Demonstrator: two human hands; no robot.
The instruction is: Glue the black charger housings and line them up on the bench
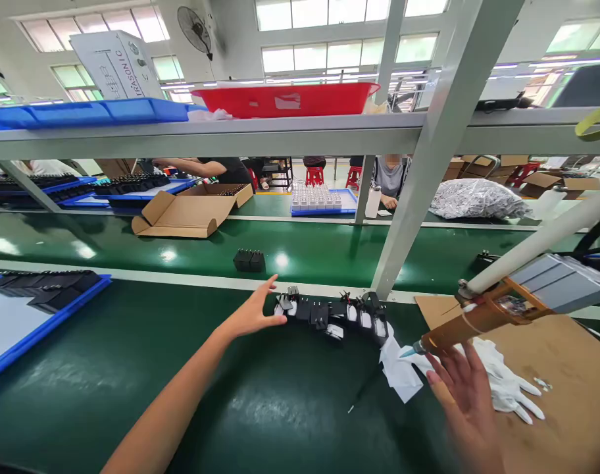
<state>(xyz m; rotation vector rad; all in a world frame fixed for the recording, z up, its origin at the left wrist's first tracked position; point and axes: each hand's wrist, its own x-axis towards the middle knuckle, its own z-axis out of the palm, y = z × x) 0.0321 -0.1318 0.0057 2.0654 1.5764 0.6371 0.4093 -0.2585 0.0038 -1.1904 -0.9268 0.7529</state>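
Observation:
My left hand (254, 311) reaches out with thumb and fingers spread, at the left end of a curved row of small black box-shaped parts (320, 312). Some of these show white faces, and metal pins stick up from several. No part is visibly gripped. My right hand (465, 395) is open, its fingers stretched up just below a brown glue dispenser (448, 334) with a pale blue tapered tip. Whether the fingertips touch the dispenser I cannot tell. White tissue (399, 372) lies under the tip, and a white glove (502, 385) rests behind my right hand.
A blue tray (90, 289) with black parts stands at the left. Two black blocks (249, 261) sit on the green belt behind the ledge. A slanting metal post (428, 178) and the dispenser's pole (541, 243) rise at the right, above brown cardboard (561, 395). Co-workers sit opposite.

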